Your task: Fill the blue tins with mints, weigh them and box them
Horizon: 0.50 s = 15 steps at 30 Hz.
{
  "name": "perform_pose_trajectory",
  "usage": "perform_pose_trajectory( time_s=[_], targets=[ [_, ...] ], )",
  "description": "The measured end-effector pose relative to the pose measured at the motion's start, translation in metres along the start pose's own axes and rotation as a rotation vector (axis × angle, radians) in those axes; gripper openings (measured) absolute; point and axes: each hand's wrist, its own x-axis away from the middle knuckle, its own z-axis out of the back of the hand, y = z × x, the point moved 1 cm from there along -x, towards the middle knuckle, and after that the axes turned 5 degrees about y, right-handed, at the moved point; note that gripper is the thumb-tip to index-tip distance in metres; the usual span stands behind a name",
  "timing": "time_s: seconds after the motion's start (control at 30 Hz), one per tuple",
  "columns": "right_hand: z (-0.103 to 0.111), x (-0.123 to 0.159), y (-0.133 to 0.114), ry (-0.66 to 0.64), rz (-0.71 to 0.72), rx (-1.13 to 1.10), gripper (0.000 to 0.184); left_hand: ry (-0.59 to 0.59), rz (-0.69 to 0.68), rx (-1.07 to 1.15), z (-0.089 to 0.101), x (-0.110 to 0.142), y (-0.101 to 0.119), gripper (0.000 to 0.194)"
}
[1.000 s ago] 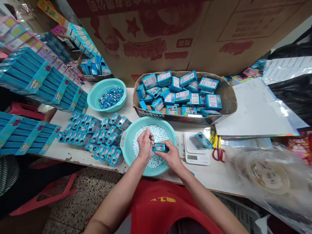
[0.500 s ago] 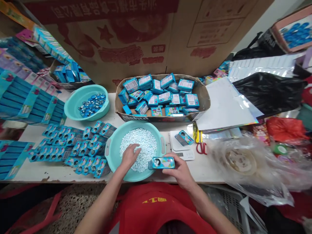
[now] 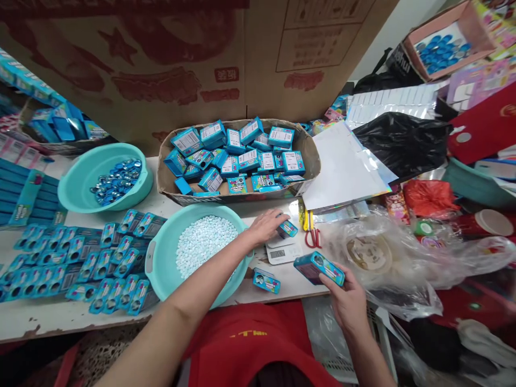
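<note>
My left hand (image 3: 266,226) reaches across the turquoise basin to the small kitchen scale (image 3: 285,253). Its fingers are curled over the end of a blue candy box (image 3: 287,229) there; the thumb is hidden. In my right hand (image 3: 347,290), another blue candy box (image 3: 320,269) is held tilted to the right of the scale, a dark round hole in its top. A third candy box (image 3: 266,281) lies on the table in front of the scale, with something white at its hole. Small white candies (image 3: 205,242) fill the turquoise basin (image 3: 161,279).
Rows of candy boxes (image 3: 116,258) stand at left, below a basin of blue-silver lids (image 3: 119,183). Behind, a cardboard tray (image 3: 314,164) holds many boxes. Red-handled scissors (image 3: 312,236), white sheets (image 3: 342,166) and plastic bags (image 3: 379,252) lie at right.
My left hand has moved from the candies to the box at the scale. My right hand has shifted right, holding a candy box. A box now lies in front of the scale. The view has turned right.
</note>
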Motion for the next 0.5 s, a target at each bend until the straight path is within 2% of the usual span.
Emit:
perform_pose_trajectory(
  time_s=[0.07,0.1,0.17,0.23,0.3,0.37,0.5],
  targets=[
    [-0.017,-0.009,0.004,0.019,0.051,-0.011,0.051,-0.003,0.087,0.034,-0.004,-0.007,-0.003,0.035],
    [-0.027,-0.015,0.006,0.032,0.080,-0.009,0.051,0.049,0.159,0.058,-0.002,-0.006,-0.005,0.030],
    [-0.047,-0.029,0.009,0.045,0.145,0.000,0.051,0.215,0.311,0.117,0.012,0.005,-0.008,0.030],
    [-0.068,-0.043,0.012,0.028,0.210,0.013,0.050,0.372,0.435,0.196,0.033,0.024,-0.011,0.031],
    [-0.086,-0.055,0.014,-0.004,0.261,0.029,0.049,0.459,0.521,0.276,0.057,0.052,-0.012,0.029],
    [-0.101,-0.063,0.016,-0.041,0.288,0.061,0.051,0.496,0.593,0.322,0.078,0.086,-0.012,0.027],
    [-0.112,-0.064,0.022,-0.059,0.300,0.151,0.060,0.590,0.761,0.277,0.112,0.170,-0.013,0.030]
  ],
)
